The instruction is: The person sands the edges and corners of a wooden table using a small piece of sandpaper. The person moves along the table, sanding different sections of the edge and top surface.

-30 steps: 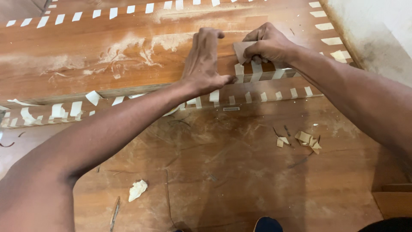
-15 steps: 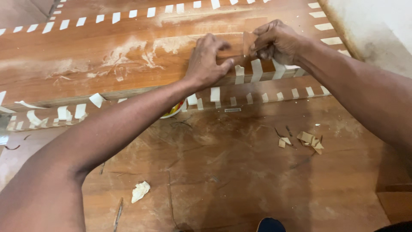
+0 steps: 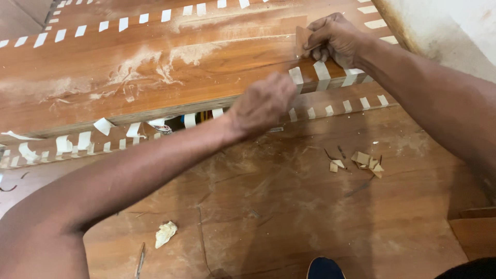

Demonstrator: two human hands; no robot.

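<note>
My right hand [image 3: 335, 37] grips a small folded piece of brown sandpaper [image 3: 301, 37] and presses it on the top face of a long wooden panel [image 3: 155, 88], near its front edge. White tape strips [image 3: 322, 70] cross that edge right below the hand. My left hand [image 3: 262, 105] hovers blurred in front of the panel's edge with fingers curled, holding nothing that I can see. Pale sanding dust [image 3: 155, 67] streaks the panel's top.
The panel lies on a second wooden board [image 3: 310, 217] that bears a crumpled wad [image 3: 165, 233], a thin sliver [image 3: 140, 256] and several veneer scraps [image 3: 364, 163]. A whitish wall [image 3: 454, 36] rises at the right. A dark shoe tip [image 3: 325, 268] shows at the bottom.
My left hand lifted off the panel's top and pulled back toward me, past the front edge. My right hand stayed on the panel with the sandpaper, shifting slightly away.
</note>
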